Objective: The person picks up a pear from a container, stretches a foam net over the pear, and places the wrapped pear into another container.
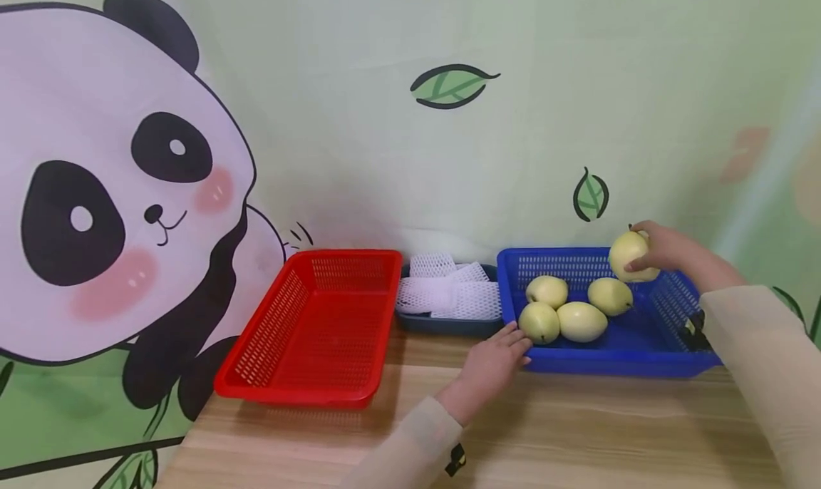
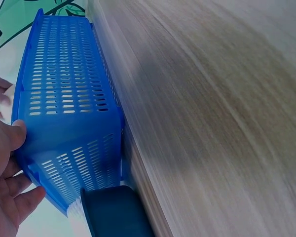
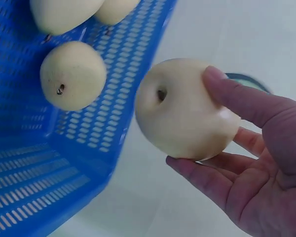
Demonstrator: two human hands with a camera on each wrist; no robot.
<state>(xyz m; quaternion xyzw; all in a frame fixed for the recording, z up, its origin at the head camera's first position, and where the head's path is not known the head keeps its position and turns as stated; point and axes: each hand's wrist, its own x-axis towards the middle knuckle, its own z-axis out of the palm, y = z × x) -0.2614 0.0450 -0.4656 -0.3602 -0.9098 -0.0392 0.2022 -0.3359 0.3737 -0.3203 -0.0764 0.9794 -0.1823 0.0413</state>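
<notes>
My right hand (image 1: 661,247) grips a pale yellow pear (image 3: 182,108), thumb on one side and fingers on the other. In the head view this pear is above the back right part of a blue basket (image 1: 616,362). Several more pears (image 1: 582,322) lie inside the basket, toward its left. At the basket's front left corner, my left hand (image 1: 490,366) holds the rim. The left wrist view shows the thumb (image 2: 18,134) against the basket's rim and the other fingers around the corner.
Left of the blue basket, a dark teal tray (image 1: 449,326) holds several white foam net sleeves (image 1: 426,294). Further left stands a red basket (image 1: 321,346) with nothing in it. All stand on a wooden table (image 1: 577,432) against a panda-printed backdrop (image 1: 359,118).
</notes>
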